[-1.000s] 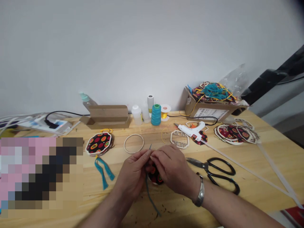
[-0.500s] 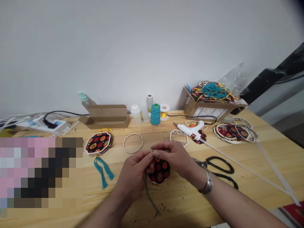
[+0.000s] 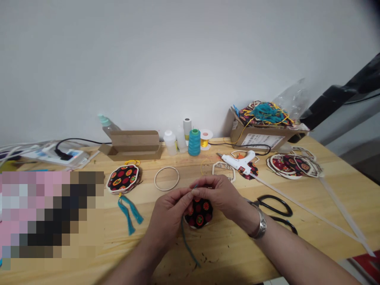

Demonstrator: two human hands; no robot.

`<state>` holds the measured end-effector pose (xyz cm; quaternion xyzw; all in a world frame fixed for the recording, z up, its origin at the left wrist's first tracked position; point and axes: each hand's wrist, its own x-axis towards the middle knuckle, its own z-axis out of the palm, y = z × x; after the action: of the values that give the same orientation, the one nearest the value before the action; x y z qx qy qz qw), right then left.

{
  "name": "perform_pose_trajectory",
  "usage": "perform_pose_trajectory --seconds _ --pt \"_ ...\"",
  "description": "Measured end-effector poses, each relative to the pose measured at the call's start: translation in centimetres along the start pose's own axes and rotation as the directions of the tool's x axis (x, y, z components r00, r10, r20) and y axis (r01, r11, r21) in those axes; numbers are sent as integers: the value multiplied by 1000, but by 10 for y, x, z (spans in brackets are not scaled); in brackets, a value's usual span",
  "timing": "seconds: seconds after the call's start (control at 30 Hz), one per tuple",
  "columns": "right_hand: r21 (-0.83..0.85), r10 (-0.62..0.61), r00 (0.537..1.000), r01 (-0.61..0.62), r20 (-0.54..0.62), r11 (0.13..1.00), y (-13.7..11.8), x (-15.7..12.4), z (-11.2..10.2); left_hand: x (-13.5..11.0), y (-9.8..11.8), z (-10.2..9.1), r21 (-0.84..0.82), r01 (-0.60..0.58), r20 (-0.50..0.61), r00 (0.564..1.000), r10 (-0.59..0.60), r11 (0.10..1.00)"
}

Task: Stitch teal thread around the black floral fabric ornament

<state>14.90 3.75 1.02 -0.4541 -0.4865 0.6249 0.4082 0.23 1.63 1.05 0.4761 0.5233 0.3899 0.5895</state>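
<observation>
Near the front edge of the surface [image 3: 118,245], left hand [image 3: 169,215] and right hand [image 3: 218,196] meet, each grip pinching a teal cord [image 3: 185,241], apparently steadying its end over a patterned fabric disc [image 3: 199,211].

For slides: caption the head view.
Left hand and right hand pinch teal cord over round black floral fabric disc.

The left hand [image 3: 170,213] and the right hand [image 3: 219,196] are bare, and both forearms are uncovered down to the lower edge of the view. The right wrist wears a wide silver metal bracelet [image 3: 261,225], smooth and shiny, with a rounded band.
</observation>
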Motion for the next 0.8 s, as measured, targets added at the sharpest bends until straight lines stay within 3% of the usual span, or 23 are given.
perform_pose_trajectory --seconds 0.33,0.47,0.6,0.7,0.8 --pt "-94 -89 992 81 -90 992 0 1 0 1 -4 1 -63 18 60 998 -14 998" --pt "-49 -96 985 89 -147 995 -3 1 -3 1 -5 1 -63 13 47 999 -10 998" --pt "120 -108 990 119 -96 986 -9 -1 -6 1 -5 1 8 -8 22 1000 8 1000" --pt "337 -160 987 162 -35 927 -14 -3 -8 1 -4 0 42 -12 10 1000 12 999" --pt "427 -229 973 224 -40 876 -19 -5 -12 1 -4 0 65 -8 -26 1000 9 998"
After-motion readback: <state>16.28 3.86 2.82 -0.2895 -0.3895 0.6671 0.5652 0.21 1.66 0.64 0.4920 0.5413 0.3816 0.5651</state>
